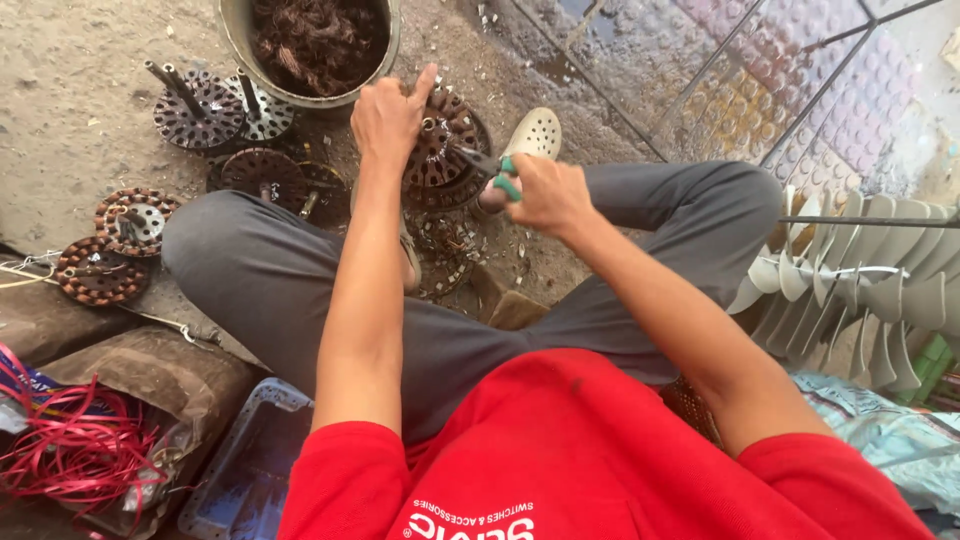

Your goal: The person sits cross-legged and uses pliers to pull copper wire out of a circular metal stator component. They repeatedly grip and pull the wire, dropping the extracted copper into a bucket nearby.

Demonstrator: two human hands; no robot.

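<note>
Head view: left hand clamps the round motor stator upright, steadying it while right hand, closed on green-handled cutters, bites its windings; bucket just beyond.

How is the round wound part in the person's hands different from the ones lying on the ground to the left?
The held stator is tipped on edge, gripped by the left hand while the right hand works green-handled cutters into it. The ground stators lie flat and untouched, some with shafts pointing up. All are round, dark, with coppery windings.
</note>
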